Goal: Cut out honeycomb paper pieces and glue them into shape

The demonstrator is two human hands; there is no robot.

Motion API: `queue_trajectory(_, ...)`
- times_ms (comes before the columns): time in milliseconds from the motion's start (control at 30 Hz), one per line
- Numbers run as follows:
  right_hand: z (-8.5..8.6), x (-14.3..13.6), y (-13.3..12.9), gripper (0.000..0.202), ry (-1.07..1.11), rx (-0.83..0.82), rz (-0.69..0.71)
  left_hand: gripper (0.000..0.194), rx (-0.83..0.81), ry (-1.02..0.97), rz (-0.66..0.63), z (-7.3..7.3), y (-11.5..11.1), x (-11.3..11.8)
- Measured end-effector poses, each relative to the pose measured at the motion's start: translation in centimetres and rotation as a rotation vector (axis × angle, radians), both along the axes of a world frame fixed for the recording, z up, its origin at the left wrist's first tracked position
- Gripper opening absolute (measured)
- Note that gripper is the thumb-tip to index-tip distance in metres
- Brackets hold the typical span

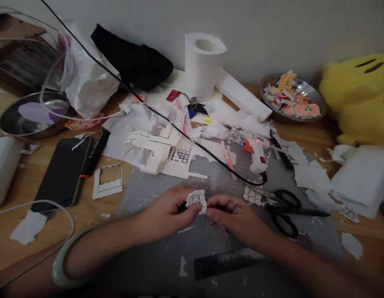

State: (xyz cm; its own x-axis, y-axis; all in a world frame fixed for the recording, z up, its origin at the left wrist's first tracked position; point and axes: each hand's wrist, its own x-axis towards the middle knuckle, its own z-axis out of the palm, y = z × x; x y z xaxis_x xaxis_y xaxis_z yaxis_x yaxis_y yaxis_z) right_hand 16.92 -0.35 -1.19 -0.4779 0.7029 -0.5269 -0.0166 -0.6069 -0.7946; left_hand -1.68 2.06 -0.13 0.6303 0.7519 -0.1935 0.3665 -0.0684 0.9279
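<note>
A small white paper cutout [195, 199] with black cell-like outlines is pinched between thumb and fingers of my left hand [176, 209]. My right hand [231, 213] closes its thumb and index finger at the cutout's right edge. Both hands are above the grey cutting mat [154, 256]. Just right of my right hand lies another patterned cutout [252, 195], beside black-handled scissors [283, 211]. Beyond the hands are cut white sheets [164, 155] with black lines and drawn circles.
A white glue gun [258, 155] with a black cable lies behind the right hand. Further back stand a paper roll [202, 68] and a metal bowl [293, 97] of scraps. A phone [63, 171] and marker [95, 151] are at left; a dark bar [226, 263] lies in front.
</note>
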Motion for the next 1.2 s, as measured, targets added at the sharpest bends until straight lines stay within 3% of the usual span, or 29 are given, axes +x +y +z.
queue_trajectory(300, -0.04, -0.09, 0.06, 0.034, -0.011, -0.009, -0.003, 0.026, 0.104, 0.046, -0.040, -0.17, 0.00, -0.05)
queue_trajectory(567, -0.06, -0.21, -0.12, 0.020, -0.043, 0.022, -0.022, 0.021, 0.197, 0.078, -0.092, 0.00, -0.02, -0.03)
queue_trajectory(767, -0.02, -0.27, -0.08, 0.020, -0.031, -0.001, -0.046, 0.021, 0.141, 0.039, -0.095, 0.06, 0.09, -0.25)
queue_trajectory(1000, -0.10, -0.28, 0.14, 0.025, 0.106, -0.025, -0.154, 0.022, -0.083, -0.120, 0.003, -0.10, 0.16, -0.21)
queue_trajectory(1200, -0.11, -0.16, 0.16, 0.014, 0.095, -0.052, -0.150, 0.021, -0.080, -0.125, 0.029, -0.07, 0.10, -0.05)
